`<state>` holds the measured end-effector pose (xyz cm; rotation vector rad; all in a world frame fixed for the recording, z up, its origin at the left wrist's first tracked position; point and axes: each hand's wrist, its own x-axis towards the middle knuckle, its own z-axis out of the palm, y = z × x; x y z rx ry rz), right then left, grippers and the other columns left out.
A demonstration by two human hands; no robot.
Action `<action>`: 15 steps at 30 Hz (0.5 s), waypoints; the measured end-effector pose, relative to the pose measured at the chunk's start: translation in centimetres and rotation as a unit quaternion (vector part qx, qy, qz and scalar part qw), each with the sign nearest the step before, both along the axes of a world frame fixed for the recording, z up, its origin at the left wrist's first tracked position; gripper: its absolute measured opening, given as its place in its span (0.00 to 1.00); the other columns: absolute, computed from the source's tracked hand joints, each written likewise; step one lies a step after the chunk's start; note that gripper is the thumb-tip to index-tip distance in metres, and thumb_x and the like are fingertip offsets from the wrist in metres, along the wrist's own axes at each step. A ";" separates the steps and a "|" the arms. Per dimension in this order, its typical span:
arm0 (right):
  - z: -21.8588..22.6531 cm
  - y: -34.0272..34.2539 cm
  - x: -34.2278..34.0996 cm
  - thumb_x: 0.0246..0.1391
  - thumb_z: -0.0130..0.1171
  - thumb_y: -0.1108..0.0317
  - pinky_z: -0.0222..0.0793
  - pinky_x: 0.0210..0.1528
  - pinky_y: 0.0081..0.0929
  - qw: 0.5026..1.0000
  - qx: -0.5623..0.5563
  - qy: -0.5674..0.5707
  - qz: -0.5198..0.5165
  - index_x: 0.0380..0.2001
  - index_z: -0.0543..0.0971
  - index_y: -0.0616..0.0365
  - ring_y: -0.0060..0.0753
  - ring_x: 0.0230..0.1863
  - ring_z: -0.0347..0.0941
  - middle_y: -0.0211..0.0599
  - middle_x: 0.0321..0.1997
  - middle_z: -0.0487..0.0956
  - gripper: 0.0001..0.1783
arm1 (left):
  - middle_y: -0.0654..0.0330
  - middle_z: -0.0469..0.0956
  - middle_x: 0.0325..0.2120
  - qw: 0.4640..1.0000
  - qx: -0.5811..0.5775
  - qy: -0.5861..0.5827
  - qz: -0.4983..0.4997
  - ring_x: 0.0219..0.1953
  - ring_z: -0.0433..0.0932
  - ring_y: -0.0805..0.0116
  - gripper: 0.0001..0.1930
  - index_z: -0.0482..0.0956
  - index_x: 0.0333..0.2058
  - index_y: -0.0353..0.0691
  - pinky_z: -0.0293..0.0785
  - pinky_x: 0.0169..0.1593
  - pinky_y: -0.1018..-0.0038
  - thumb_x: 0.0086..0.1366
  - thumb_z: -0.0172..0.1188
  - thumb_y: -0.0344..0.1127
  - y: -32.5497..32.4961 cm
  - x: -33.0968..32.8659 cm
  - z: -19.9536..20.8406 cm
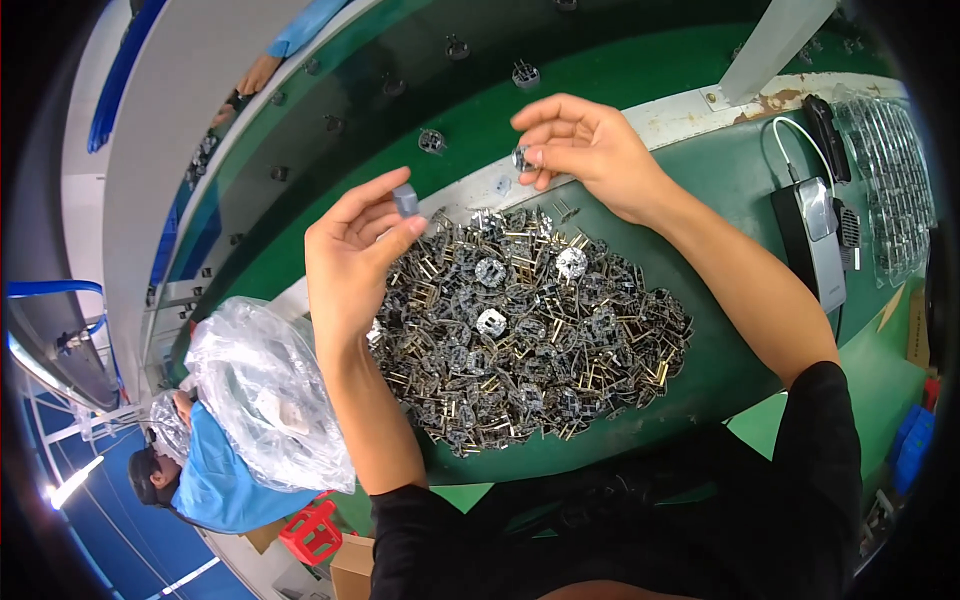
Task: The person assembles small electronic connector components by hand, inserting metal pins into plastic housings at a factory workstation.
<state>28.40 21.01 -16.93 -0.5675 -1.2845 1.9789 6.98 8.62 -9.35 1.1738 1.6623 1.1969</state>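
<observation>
My left hand (350, 255) pinches a small grey plastic cap (405, 200) between thumb and fingers, above the far left of the heap. To its right, over the white rail, my right hand (605, 160) grips a small, round, dark plug part (521, 158) with thumb and fingertips; my fingers partly cover it. Beneath both hands spreads a big heap of plug inserts (540, 330), dark and round with brass-coloured pins. A small pale piece (502, 185) lies on the rail between my hands.
Beyond the white rail (660, 115) runs a green belt (620, 60) carrying spaced plug parts (525, 73). At right are a black-and-white device (815, 245) with a cable and clear plastic trays (888, 190). A clear bag (265, 400), a co-worker in blue (235, 480) and a red stool (312, 532) are left.
</observation>
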 end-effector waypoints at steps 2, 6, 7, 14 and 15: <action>-0.1 0.1 0.4 0.55 0.56 0.77 0.75 0.40 0.22 1.000 -0.005 -0.005 0.003 0.41 0.78 0.68 0.28 0.36 0.79 0.39 0.36 0.79 0.10 | 0.60 0.77 0.37 1.000 0.013 -0.003 -0.009 0.35 0.76 0.78 0.22 0.77 0.47 0.30 0.73 0.43 0.81 0.51 0.64 0.15 0.0 0.8 -0.1; 0.3 -0.1 0.4 0.55 0.53 0.82 0.75 0.43 0.24 0.999 0.021 -0.036 0.025 0.44 0.77 0.69 0.30 0.38 0.79 0.44 0.36 0.80 0.13 | 0.62 0.74 0.32 0.998 0.018 0.058 -0.028 0.30 0.74 0.80 0.20 0.79 0.44 0.33 0.73 0.37 0.82 0.50 0.65 0.17 -0.1 1.5 -1.2; 0.3 -0.3 0.3 0.55 0.53 0.80 0.75 0.44 0.24 0.999 0.028 -0.032 0.028 0.44 0.77 0.68 0.30 0.39 0.79 0.44 0.36 0.80 0.12 | 0.61 0.73 0.32 0.995 0.013 0.092 -0.043 0.30 0.74 0.80 0.19 0.79 0.43 0.34 0.73 0.36 0.82 0.50 0.65 0.19 -0.1 1.6 -1.2; 0.8 -0.8 0.2 0.54 0.56 0.79 0.75 0.43 0.21 0.992 0.117 -0.018 0.036 0.39 0.78 0.66 0.26 0.39 0.79 0.40 0.36 0.80 0.08 | 0.65 0.73 0.21 0.990 0.021 0.140 -0.025 0.19 0.70 0.81 0.16 0.80 0.39 0.37 0.67 0.26 0.83 0.48 0.66 0.23 -0.4 3.0 -1.2; 1.1 -1.0 0.2 0.54 0.56 0.79 0.75 0.43 0.21 0.992 0.118 -0.019 0.039 0.39 0.78 0.66 0.26 0.39 0.79 0.40 0.36 0.80 0.08 | 0.65 0.73 0.21 0.990 0.024 0.132 -0.030 0.19 0.69 0.81 0.16 0.80 0.39 0.38 0.67 0.26 0.83 0.48 0.67 0.23 -0.5 3.0 -1.3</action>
